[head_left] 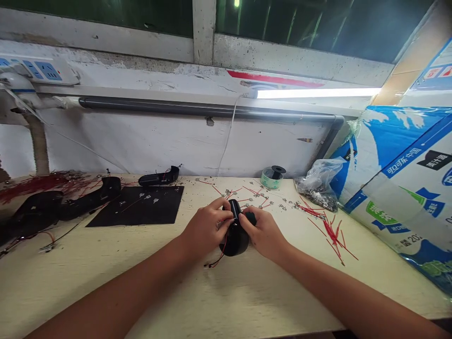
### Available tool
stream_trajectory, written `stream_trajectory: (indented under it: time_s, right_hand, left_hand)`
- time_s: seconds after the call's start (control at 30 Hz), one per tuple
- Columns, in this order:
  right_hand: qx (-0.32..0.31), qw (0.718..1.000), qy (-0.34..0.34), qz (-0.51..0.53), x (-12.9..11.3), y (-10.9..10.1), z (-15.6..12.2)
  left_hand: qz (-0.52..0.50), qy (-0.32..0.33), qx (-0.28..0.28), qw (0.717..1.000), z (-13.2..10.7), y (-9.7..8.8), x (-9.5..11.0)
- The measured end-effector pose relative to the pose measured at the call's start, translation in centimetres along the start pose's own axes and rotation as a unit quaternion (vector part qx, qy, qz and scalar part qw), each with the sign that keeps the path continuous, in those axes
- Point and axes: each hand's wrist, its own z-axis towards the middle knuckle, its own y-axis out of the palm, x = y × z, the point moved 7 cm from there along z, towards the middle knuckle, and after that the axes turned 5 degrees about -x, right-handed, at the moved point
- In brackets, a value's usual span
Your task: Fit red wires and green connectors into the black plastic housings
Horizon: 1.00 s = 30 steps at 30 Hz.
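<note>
Left hand (205, 230), right hand (264, 231): fingers closed on black plastic housing (235, 240), gripping steadily from both sides; red wire (216, 262) hangs clear, over counter (247, 301).

We are reading a printed cardboard carton (388, 221) at the right of the bench. Along a slanted blue band (402, 162), we are making out the white Chinese characters 中国 and 可可. Nearby, a black label (432, 160) carries white characters too skewed to read. Lower down, we are finding digits beginning 20.
</note>
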Motion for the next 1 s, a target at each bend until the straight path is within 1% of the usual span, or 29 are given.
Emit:
stream_trajectory:
  time_s: [0.1,0.2,0.27,0.33,0.4,0.47,0.5,0.57,0.6,0.63,0.67,0.7,0.77,0.8,0.83,0.9,0.93,1.0]
  right_hand:
    - [0.001,1.000,0.005,0.008,0.1,0.0,0.0]
    - [-0.013,0.999,0.025,0.035,0.4,0.2,0.0]
    - [-0.021,0.999,0.025,0.044,0.4,0.2,0.0]
    - [-0.021,0.999,0.017,0.045,0.5,0.1,0.1]
    - [-0.018,0.998,0.017,0.064,0.9,0.0,0.4]
    - [-0.012,0.993,0.025,0.118,1.3,-0.1,0.7]
    - [-0.006,0.988,0.030,0.154,1.6,-0.2,0.8]
    - [0.010,0.974,0.043,0.224,1.8,-0.3,1.1]
    - [0.018,0.966,0.046,0.253,1.8,-0.4,1.2]
    - [0.025,0.960,0.046,0.276,1.7,-0.5,1.2]
    - [0.030,0.955,0.042,0.293,1.4,-0.5,1.2]
    - [0.032,0.952,0.037,0.303,1.2,-0.5,1.2]
    - [0.028,0.948,0.023,0.317,0.7,-0.5,1.1]
    - [0.023,0.947,0.017,0.319,0.6,-0.3,1.0]
    - [0.017,0.948,0.012,0.318,0.5,-0.2,0.9]
    - [0.007,0.951,0.005,0.310,0.5,0.1,0.8]
    - [0.001,0.953,0.003,0.302,0.6,0.3,0.8]
    - [-0.014,0.960,0.001,0.280,0.7,0.7,0.7]
  left_hand:
    - [-0.008,-0.002,0.002,1.000,0.0,0.1,-0.1]
    - [-0.022,-0.006,0.006,1.000,-0.1,0.2,-0.3]
    - [-0.054,-0.017,0.021,0.998,-0.2,0.2,-0.6]
    - [-0.120,-0.041,0.035,0.991,-0.3,0.2,-1.3]
    - [-0.203,-0.065,0.038,0.976,-0.2,0.4,-2.1]
    - [-0.270,-0.078,0.054,0.958,0.1,0.3,-2.7]
    - [-0.292,-0.086,0.075,0.950,0.1,0.1,-3.0]
    - [-0.317,-0.123,0.137,0.930,0.1,-0.5,-3.8]
    - [-0.338,-0.150,0.167,0.914,0.0,-0.6,-4.1]
    - [-0.371,-0.178,0.178,0.894,-0.2,-0.4,-4.4]
    - [-0.417,-0.203,0.167,0.870,-0.2,0.1,-4.5]
    - [-0.469,-0.217,0.133,0.846,-0.2,0.8,-4.3]
    - [-0.565,-0.220,0.029,0.795,0.0,2.4,-3.1]
    - [-0.592,-0.216,-0.015,0.776,0.0,2.9,-2.5]
    - [-0.609,-0.216,-0.045,0.762,-0.1,3.3,-2.1]
    - [-0.626,-0.217,-0.063,0.746,-0.3,3.4,-1.8]
    - [-0.630,-0.219,-0.059,0.743,-0.4,3.4,-1.8]
    - [-0.627,-0.223,-0.033,0.746,-0.3,3.2,-2.0]
